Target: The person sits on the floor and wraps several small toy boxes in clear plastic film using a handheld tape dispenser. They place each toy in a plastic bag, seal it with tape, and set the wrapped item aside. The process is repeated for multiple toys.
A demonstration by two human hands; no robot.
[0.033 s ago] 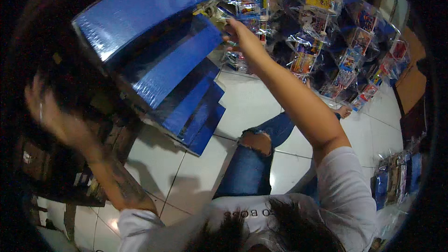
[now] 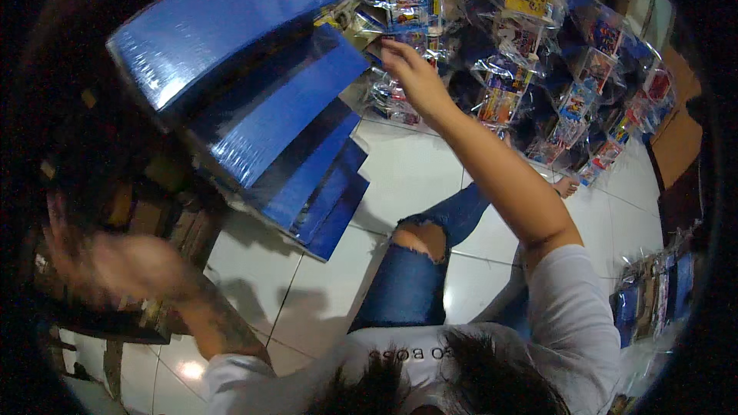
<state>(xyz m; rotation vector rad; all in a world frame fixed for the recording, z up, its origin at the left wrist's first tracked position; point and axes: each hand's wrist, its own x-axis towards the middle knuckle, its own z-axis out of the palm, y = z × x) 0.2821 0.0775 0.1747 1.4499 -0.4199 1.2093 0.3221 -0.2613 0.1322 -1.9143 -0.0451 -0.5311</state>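
I see my right hand (image 2: 411,69) stretched out over a heap of small clear plastic packets with colourful printed cards inside (image 2: 500,104), lying on the white tiled floor (image 2: 415,169) at its far side. The fingers curl down onto the packets nearest me; I cannot tell whether they grip one. My left hand (image 2: 127,265) is raised at the near left, blurred, so I cannot tell how it is set; it sits just over some dark cardboard boxes (image 2: 154,215). Between the hands a fanned stack of glossy blue flat boxes wrapped in film (image 2: 261,115) leans across the floor, close beside the reaching arm. My knee in torn blue jeans (image 2: 419,246) lies below. More packets (image 2: 653,292) sit at the right edge. Nothing differs from the earlier frame: it shows this same instant.
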